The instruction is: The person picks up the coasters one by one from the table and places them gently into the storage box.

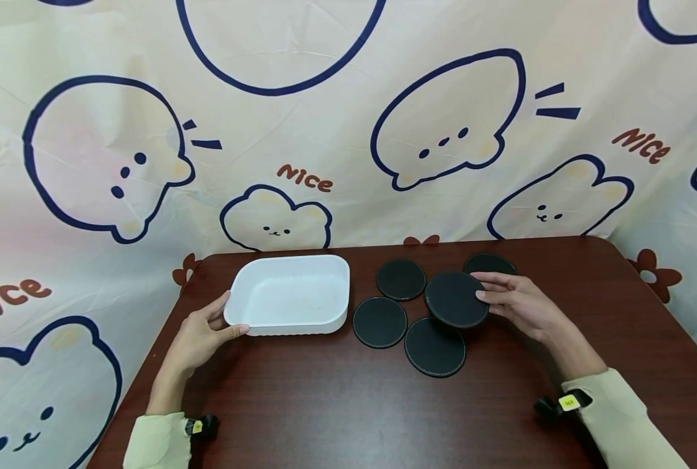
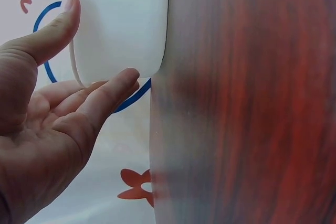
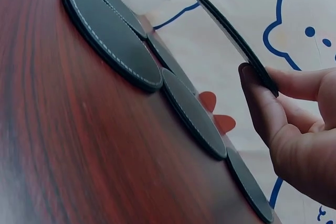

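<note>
My right hand (image 1: 521,303) pinches a round black coaster (image 1: 455,299) at its right edge, thumb on one face and fingers on the other. The right wrist view shows this coaster (image 3: 231,32) tilted and raised above the table. Several matching coasters lie flat nearby, among them a front one (image 1: 435,348), a left one (image 1: 380,322) and a back one (image 1: 401,279). In the head view the raised coaster hides part of this group. At the left, my left hand (image 1: 199,332) grips the near-left corner of a white rectangular tray (image 1: 290,327), thumb and fingers spread around it.
The dark brown wooden table (image 1: 325,404) ends at the back against a printed cloth (image 1: 348,143) with cartoon outlines. Another coaster (image 1: 489,262) lies near the back edge, partly behind the right hand.
</note>
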`<action>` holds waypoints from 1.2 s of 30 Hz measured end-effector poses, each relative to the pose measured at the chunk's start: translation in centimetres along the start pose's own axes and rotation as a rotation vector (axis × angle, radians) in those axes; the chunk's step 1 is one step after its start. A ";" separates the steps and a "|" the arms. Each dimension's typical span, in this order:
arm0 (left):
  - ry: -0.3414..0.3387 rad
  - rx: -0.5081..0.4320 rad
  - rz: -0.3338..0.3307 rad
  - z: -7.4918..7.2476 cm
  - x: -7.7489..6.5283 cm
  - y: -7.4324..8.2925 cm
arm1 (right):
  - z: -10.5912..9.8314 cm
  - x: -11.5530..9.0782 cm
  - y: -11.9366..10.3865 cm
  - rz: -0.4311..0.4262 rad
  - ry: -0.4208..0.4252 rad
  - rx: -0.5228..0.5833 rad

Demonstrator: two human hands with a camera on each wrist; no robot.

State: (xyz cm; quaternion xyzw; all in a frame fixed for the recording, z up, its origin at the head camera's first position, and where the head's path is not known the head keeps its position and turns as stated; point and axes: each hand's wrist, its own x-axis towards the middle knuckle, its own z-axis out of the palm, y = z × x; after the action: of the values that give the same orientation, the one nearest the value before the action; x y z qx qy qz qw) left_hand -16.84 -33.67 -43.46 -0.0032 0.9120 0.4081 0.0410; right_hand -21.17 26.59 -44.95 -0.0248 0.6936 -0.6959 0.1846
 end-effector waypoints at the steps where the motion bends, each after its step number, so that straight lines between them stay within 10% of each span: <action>1: 0.000 0.000 -0.001 0.0 -0.1 0.0 | 0.2 0.1 0.0 0.003 0.002 -0.002; 36: -0.024 -0.054 -0.006 -0.5 0.2 0.1 | 3.6 1.9 -1.1 0.022 -0.043 0.067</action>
State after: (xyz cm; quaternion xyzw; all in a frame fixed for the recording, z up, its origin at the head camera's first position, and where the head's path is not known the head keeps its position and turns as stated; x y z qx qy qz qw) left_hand -17.12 -33.95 -43.02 -0.0019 0.9000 0.4327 0.0530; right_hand -22.12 22.57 -44.18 -0.0261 0.6659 -0.7160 0.2079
